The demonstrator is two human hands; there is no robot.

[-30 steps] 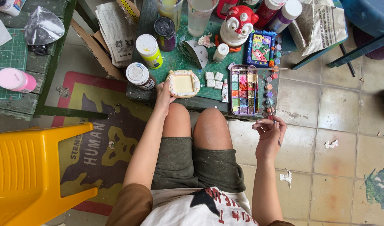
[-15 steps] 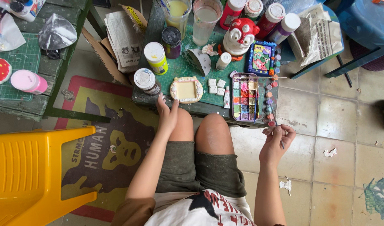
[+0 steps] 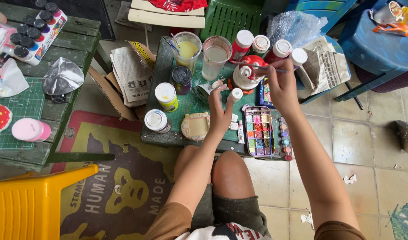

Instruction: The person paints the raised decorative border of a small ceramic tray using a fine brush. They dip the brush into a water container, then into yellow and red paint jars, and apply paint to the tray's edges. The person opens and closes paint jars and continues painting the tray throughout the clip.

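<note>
Head view: the right hand (image 3: 282, 86) pinches a thin paintbrush (image 3: 270, 68) over the red-and-white figurine (image 3: 247, 73); the left hand (image 3: 220, 113) hovers open-fingered left of the paint palette (image 3: 258, 133).

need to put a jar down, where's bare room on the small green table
Little room. A bare strip of green mat lies between the yellow-labelled jar and the left hand. The far edge is packed with cups and bottles; the paint palette fills the right.
</note>
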